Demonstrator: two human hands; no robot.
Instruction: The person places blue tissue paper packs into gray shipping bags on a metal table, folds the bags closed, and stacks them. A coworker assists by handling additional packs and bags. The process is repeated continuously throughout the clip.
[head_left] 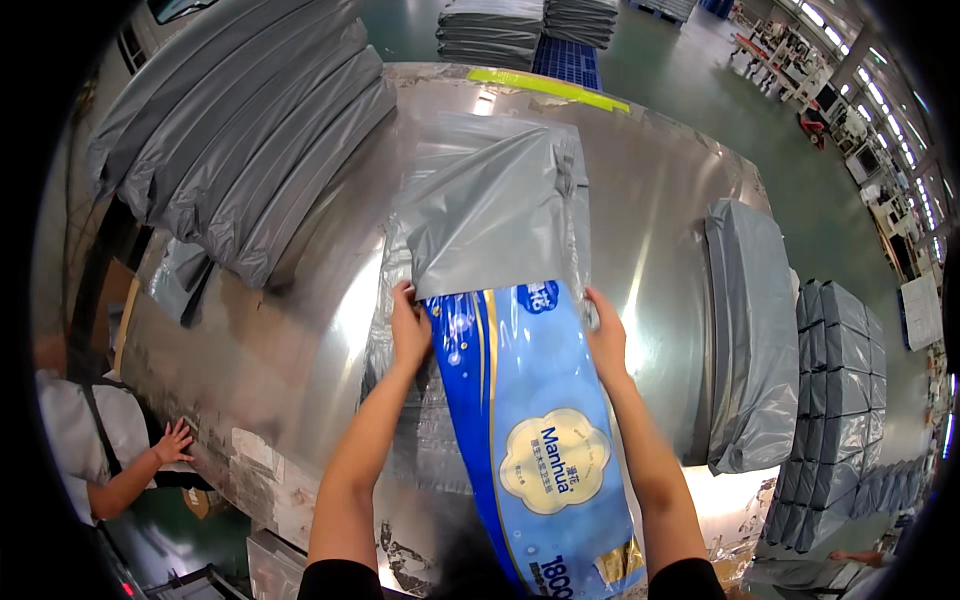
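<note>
Because the grey bag [490, 220] is so limp, the two hands in the head view seem set at opposite corners of its near edge to keep that edge spread and level. The left hand [410, 335] is at the left corner, its fingers bent around the meeting point of bag and blue package [560, 375]; the right hand [607, 340] is at the other corner, its fingers reaching forward along the package's side. Whether either set pinches the film or merely presses against it, I cannot tell, since the contact is hidden.

The package lies lengthwise between the forearms, its near end close to the person's body and its far end at the bag's near edge, apparently just under the film. Lying in line with the bag, it probably needs little turning, and the metal counter [660, 190] likely bears most of its weight, leaving the hands free to guide.

More flat grey film lies beneath, probably kept there to be within reach. Large grey bundles [250, 130] lean in a row at the far left, and a grey-wrapped bundle [750, 340] lies along the right edge, perhaps so the middle remains workable. At the lower left, a co-worker's hand [174, 443] is spread near the counter's edge, well apart from the package.
</note>
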